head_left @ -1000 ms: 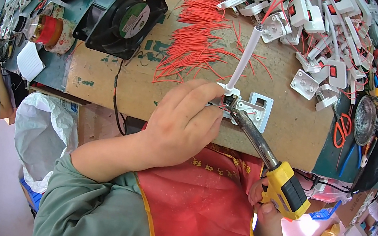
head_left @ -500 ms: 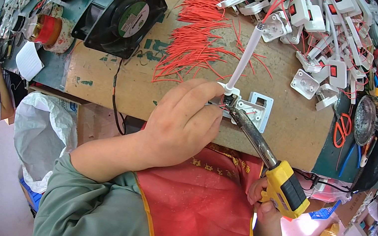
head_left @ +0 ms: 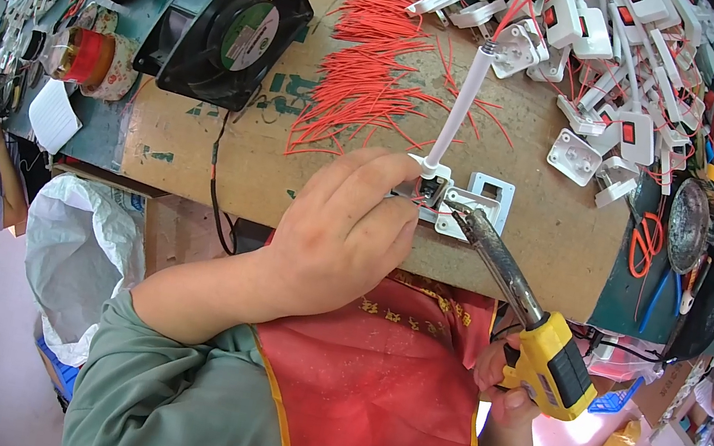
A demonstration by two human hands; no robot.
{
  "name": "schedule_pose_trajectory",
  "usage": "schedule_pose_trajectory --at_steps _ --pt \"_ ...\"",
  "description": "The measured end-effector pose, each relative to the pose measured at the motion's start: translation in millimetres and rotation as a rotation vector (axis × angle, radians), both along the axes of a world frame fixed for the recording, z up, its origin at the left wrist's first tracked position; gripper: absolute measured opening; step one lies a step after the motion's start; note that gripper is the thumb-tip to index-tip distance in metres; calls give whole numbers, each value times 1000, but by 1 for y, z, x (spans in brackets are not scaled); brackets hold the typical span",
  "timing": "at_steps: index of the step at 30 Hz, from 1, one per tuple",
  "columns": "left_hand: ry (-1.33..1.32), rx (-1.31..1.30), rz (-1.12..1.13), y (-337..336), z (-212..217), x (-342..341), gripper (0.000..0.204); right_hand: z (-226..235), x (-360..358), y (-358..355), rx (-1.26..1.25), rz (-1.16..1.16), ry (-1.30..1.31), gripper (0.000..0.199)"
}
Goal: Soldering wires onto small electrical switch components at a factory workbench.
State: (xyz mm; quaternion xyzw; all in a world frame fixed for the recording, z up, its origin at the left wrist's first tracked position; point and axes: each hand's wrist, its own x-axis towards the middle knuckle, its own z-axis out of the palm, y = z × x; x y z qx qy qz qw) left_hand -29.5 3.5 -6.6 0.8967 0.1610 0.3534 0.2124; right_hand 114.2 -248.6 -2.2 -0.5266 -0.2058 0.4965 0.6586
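Well, the right hand [head_left: 514,406] holds a soldering gun [head_left: 554,365].

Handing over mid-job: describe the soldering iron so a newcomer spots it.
Start at the brown cardboard sheet. Past its near edge, beside the red apron, the right hand holds the soldering iron. Its yellow-and-black handle sets it apart from the white housing near it.

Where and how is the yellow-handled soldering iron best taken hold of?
Best by its thick yellow handle, from the near side, where the right hand holds it: the metal barrel slants away to the upper left and may be hot.
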Motion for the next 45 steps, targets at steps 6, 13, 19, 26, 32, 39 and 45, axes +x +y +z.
schedule_pose_trajectory --at_steps 6,13,19,26,32,39,45 --pt "0 8 7 0 1 0 22 6 4 2 3 -32 -20 77" --pt "45 -50 -5 -1 4 -4 27 7 11 0 20 -49 -29 76" --pt "108 -68 69 5 7 -29 24 6 16 -6 63 -89 -41 75" --pt "-19 -120 -18 5 6 -19 24 8 19 -11 24 -88 -29 77" --pt "-31 -207 -26 -9 4 10 21 6 13 -19 23 -88 -48 79" --pt "39 -192 40 -14 -5 23 14 -5 11 -39 -38 -45 -167 80" --pt "86 -226 15 -10 -2 27 12 -6 8 -35 33 -96 -151 46"
